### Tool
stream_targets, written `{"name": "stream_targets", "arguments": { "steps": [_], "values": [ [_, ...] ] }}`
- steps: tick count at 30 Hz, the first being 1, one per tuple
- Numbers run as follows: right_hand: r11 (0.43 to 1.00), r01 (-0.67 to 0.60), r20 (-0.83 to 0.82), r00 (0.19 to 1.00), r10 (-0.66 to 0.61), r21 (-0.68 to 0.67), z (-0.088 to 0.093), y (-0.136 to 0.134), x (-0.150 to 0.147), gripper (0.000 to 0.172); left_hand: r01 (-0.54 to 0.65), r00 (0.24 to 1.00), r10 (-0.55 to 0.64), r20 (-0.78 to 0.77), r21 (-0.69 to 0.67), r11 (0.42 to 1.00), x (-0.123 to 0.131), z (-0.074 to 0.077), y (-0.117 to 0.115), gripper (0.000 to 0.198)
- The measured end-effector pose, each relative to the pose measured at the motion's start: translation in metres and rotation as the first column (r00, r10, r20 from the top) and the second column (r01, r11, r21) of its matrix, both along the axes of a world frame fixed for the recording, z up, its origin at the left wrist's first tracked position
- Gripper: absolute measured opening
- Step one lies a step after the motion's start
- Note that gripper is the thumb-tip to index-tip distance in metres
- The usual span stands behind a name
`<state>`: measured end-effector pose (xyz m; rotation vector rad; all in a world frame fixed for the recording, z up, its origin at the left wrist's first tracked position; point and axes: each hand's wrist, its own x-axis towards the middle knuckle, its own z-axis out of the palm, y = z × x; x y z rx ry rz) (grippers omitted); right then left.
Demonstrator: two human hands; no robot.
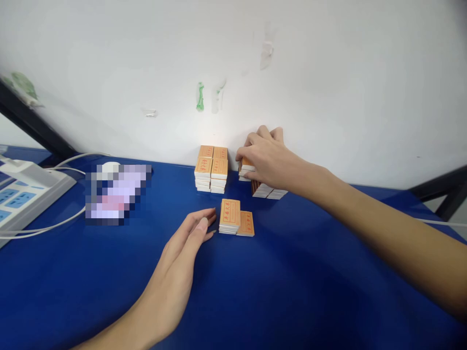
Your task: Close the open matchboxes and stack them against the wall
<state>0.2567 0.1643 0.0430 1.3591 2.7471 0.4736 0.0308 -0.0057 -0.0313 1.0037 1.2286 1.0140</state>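
Small orange-topped white boxes lie in groups on a blue table [292,272]. My left hand [182,253] rests flat on the table, fingers stretched out, its tips just left of a low stack of boxes [229,216] with a single box [247,223] beside it. My right hand [266,158] reaches to the back and its fingers are wrapped round a box [247,165] on top of a pile of boxes [268,190] by the wall. A neat square stack of boxes [212,170] stands left of that pile.
A white power strip with blue sockets [22,194] and white cables [47,226] sit at the far left. A blurred-out patch [116,194] lies behind my left hand. A white wall [292,73] closes the table's far side. Dark frame bars stand at both sides.
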Motion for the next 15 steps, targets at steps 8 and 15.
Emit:
{"name": "stream_targets", "arguments": {
  "steps": [8,15],
  "values": [
    [0.995,-0.1,-0.066,0.993,0.1,-0.01,0.005,0.006,0.005,0.022,0.013,1.0,-0.013,0.008,0.007,1.0,-0.002,-0.008,0.0,0.057],
    [0.992,-0.125,-0.027,0.992,0.124,-0.034,0.004,0.019,0.011,0.015,0.004,1.0,-0.004,0.0,0.03,1.0,-0.002,-0.006,-0.001,0.056]
  ]
}}
